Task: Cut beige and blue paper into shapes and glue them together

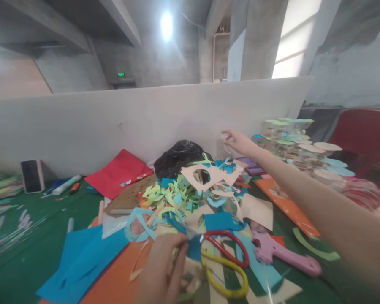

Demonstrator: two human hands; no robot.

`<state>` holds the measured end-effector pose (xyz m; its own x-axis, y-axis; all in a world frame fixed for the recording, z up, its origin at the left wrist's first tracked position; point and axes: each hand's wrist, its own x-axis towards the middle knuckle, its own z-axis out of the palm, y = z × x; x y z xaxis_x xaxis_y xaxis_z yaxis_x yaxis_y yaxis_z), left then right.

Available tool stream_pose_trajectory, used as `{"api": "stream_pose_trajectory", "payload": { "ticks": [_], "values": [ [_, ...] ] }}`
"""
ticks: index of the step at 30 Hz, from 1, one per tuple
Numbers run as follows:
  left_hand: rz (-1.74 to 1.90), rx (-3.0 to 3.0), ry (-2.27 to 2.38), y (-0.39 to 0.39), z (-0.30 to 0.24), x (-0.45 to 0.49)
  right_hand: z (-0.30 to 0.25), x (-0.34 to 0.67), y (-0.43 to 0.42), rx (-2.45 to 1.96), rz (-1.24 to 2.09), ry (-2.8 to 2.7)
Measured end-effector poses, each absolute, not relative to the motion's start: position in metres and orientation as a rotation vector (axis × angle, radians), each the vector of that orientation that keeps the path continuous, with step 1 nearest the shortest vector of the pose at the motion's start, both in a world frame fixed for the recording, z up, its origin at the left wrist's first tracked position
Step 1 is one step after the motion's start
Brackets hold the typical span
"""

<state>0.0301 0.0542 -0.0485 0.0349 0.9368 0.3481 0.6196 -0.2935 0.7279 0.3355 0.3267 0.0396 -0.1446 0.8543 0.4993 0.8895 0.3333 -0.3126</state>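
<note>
My left hand [161, 268] pinches a scrap of blue paper [194, 249] at the near edge of a heap of paper cuttings [183, 198]. Just beside it lie scissors [224, 264] with one red and one yellow loop handle, their blades reaching toward my fingers. My right hand [239, 142] stretches far across the heap, fingers closing near a small transparent plastic piece [227, 144]. I cannot tell whether it is held. A pink glue gun [281, 253] lies below my right forearm.
Clear plastic cups with paper discs [291, 147] stand at the right, beyond an orange card [286, 207]. A black plastic bag [180, 158], red paper [118, 173] and blue sheets [82, 261] lie on a green mat [41, 219]. A low white partition [139, 122] runs behind.
</note>
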Motion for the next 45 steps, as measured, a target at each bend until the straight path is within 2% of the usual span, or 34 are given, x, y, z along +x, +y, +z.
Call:
{"api": "stream_pose_trajectory", "payload": {
  "ticks": [5, 9, 12, 18, 27, 35, 39, 45],
  "values": [
    [1.345, 1.873, 1.697, 0.078, -0.053, 0.024, 0.043, 0.297, 0.219, -1.155, -0.167, -2.146],
    [1.379, 1.836, 1.723, 0.083, -0.046, 0.02, 0.009, 0.259, 0.136, -1.075, 0.059, -2.42],
    [1.395, 1.87, 1.708, 0.083, -0.046, 0.019, -0.023, 0.236, 0.11, -1.08, 0.106, -2.505],
    [1.335, 1.985, 1.644, 0.082, -0.053, 0.02, -0.059, 0.217, 0.115, -1.035, -0.106, -2.578],
    [1.223, 2.197, 1.607, 0.089, -0.063, 0.019, -0.063, 0.228, 0.108, -1.041, -0.243, -2.469],
    [1.058, 2.535, 1.654, 0.092, -0.064, 0.016, -0.068, 0.229, 0.112, -0.99, -0.227, -2.471],
    [1.037, 2.581, 1.798, 0.092, -0.065, 0.016, -0.065, 0.227, 0.111, -0.925, -0.19, -2.428],
    [0.972, 2.587, 1.742, 0.09, -0.066, 0.019, -0.06, 0.231, 0.108, -0.909, -0.111, -2.386]
  ]
}}
